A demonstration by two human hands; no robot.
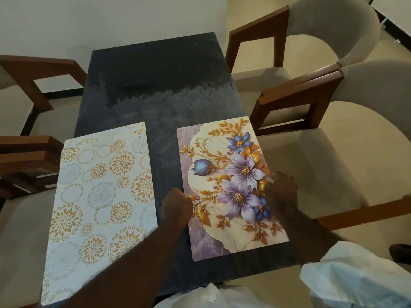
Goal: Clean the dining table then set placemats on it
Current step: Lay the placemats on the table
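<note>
Two placemats lie on the dark dining table (155, 85). A white placemat with gold and grey circle patterns (100, 207) covers the near left side. On the near right lies a floral placemat with purple and blue flowers (229, 185). My left hand (176, 206) grips the floral placemat's left edge with curled fingers. My right hand (282, 192) holds its right edge, blurred. Wet wipe streaks show across the middle of the table.
Wooden chairs with beige cushions stand around the table: two on the right (322, 52) (355, 152) and two on the left (26, 85) (24, 165). A white wall is behind the far end. My white sleeve (355, 278) is at the lower right.
</note>
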